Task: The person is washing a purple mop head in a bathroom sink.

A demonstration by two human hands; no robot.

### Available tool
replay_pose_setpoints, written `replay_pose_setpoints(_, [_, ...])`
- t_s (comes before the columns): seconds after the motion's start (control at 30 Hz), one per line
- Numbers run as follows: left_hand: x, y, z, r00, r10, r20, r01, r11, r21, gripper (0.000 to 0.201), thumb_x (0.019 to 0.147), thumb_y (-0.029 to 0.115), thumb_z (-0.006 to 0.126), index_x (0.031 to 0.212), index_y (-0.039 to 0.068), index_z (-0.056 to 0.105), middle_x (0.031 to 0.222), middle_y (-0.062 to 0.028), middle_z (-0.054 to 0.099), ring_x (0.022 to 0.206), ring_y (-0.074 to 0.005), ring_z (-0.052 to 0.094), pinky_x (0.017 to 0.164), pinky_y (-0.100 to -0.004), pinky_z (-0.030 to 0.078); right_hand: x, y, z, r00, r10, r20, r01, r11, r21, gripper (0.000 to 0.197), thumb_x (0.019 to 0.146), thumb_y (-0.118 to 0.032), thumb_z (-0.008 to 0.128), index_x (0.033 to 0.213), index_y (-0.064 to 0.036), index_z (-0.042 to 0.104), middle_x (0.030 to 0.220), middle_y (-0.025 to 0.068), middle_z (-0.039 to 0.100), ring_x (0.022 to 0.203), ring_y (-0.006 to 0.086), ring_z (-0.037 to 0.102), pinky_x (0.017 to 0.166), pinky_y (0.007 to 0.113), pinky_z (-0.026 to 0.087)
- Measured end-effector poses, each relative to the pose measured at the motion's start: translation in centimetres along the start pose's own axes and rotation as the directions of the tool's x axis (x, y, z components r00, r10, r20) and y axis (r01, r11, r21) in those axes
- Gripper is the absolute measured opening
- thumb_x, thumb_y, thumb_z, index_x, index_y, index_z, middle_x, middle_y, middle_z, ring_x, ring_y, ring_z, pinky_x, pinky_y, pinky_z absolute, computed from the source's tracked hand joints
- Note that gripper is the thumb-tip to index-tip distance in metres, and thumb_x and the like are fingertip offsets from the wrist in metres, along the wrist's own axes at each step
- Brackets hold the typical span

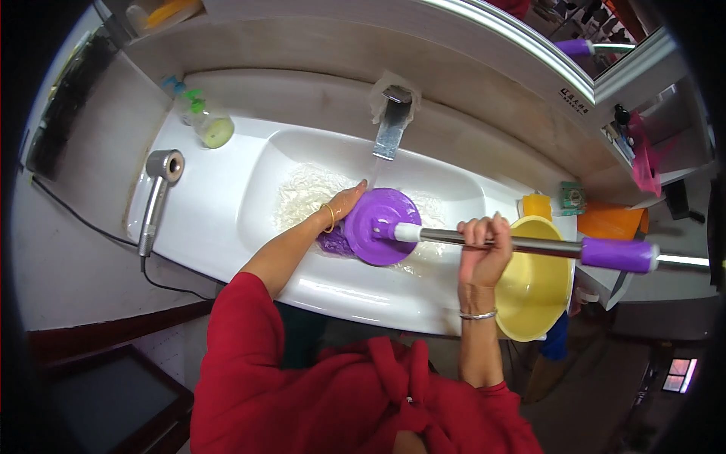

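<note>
Disc-headed mop [442, 235] in washbasin [204, 189].
Clasped by right hand [482, 261], disc's [372, 242] three o'clock; touched by left hand [348, 202], ten o'clock, closure indeterminable.

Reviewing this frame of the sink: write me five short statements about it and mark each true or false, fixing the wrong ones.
1. The right hand grips a metal pole. True.
2. The left hand is on the hair dryer. False: it is at the purple disc; the hair dryer lies at the left end of the white sink.
3. The yellow basin is at the sink's right end. True.
4. Only the right wrist wears a bracelet. False: a gold bracelet is on the left wrist.
5. Water is in the sink. True.
</note>
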State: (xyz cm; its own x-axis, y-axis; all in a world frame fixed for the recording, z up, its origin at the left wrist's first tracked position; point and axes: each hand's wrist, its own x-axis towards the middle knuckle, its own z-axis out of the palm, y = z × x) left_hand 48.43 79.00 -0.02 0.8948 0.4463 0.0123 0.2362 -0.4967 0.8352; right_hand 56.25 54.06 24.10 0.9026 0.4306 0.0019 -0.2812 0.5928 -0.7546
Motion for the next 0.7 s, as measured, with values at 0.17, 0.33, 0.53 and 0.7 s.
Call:
replay_pose_setpoints(0.17, [-1.1,4.5,-2.5,0.806,-0.42,0.417,0.59,0.629,-0.507,0.072,0.082,0.068,0.038,0.114,0.005,0.053,0.104,-0.0153,0.059,0.098,-0.0205,0.056,0.087,-0.0306,0.041,-0.7,-4.5,3.5,0.96,-0.044,0.276,0.042,0.999,0.014,0.02,0.085,-0.017,0.043,0.067,-0.0129,0.034,0.049,0.0008,0.032,0.043,0.0119,0.03,0.054,0.03,0.035])
replay_pose_setpoints(0.33, [-3.4,12.5,-2.5,0.81,-0.109,0.577,0.574,-0.059,-0.817,0.069,0.081,0.065,0.045,0.12,0.007,0.051,0.106,-0.0172,0.06,0.096,-0.0203,0.059,0.087,-0.0376,0.047,0.3,-7.0,5.5,0.774,-0.136,0.618,0.134,0.99,0.05,0.021,0.085,-0.017,0.042,0.067,-0.0107,0.034,0.048,0.0004,0.034,0.038,0.0094,0.028,0.045,0.028,0.034])
replay_pose_setpoints(0.53, [-0.6,7.3,-3.3,0.916,-0.164,0.367,0.401,0.318,-0.859,0.04,0.083,0.037,0.062,0.109,0.008,0.056,0.109,-0.0106,0.059,0.105,-0.0196,0.054,0.092,-0.0367,0.044,1.1,-3.0,2.7,0.832,-0.015,0.555,0.147,0.97,-0.195,0.024,0.085,-0.01,0.047,0.065,-0.0105,0.034,0.045,-0.0009,0.032,0.037,0.0085,0.026,0.042,0.027,0.032])
replay_pose_setpoints(0.7, [-1.2,3.3,-2.5,0.944,0.193,-0.267,-0.115,0.952,0.283,0.03,0.083,0.022,0.058,0.11,0.011,0.054,0.115,-0.0142,0.047,0.102,-0.0323,0.047,0.085,-0.0435,0.04,1.4,2.0,1.4,0.886,-0.03,0.462,0.151,0.962,-0.227,0.025,0.088,-0.006,0.046,0.067,-0.0109,0.034,0.048,-0.0002,0.034,0.04,0.0086,0.028,0.044,0.026,0.03])
